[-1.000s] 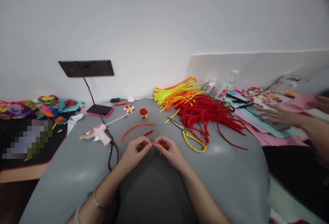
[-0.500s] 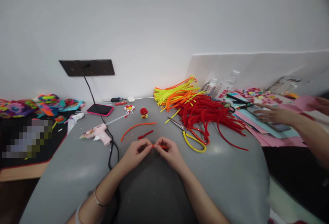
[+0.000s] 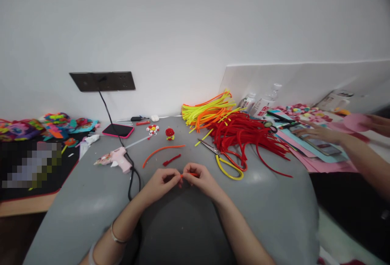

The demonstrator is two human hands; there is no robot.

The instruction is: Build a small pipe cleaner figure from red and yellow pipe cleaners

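My left hand (image 3: 162, 183) and my right hand (image 3: 202, 179) meet over the grey table (image 3: 268, 212), fingertips pinched on a short orange pipe cleaner piece (image 3: 188, 174) held between them. Just beyond my hands lie a short red piece (image 3: 172, 160) and a long curved orange pipe cleaner (image 3: 163, 151). Yellow-handled scissors (image 3: 224, 163) rest to the right of my right hand. A pink glue gun (image 3: 115, 159) with a black cord lies to the left.
A heap of red pipe cleaners (image 3: 246, 137) and a bundle of yellow and orange ones (image 3: 207, 112) fill the far right. A small red figure (image 3: 170, 133), a flower piece (image 3: 152, 128) and a pink-cased phone (image 3: 118, 130) sit further back. Another person's hands (image 3: 319, 134) work over coloured paper at right.
My hands have stayed pinched on the orange piece, shifting slightly toward me with small finger movements. The other person's hands at right have moved a little over the paper.
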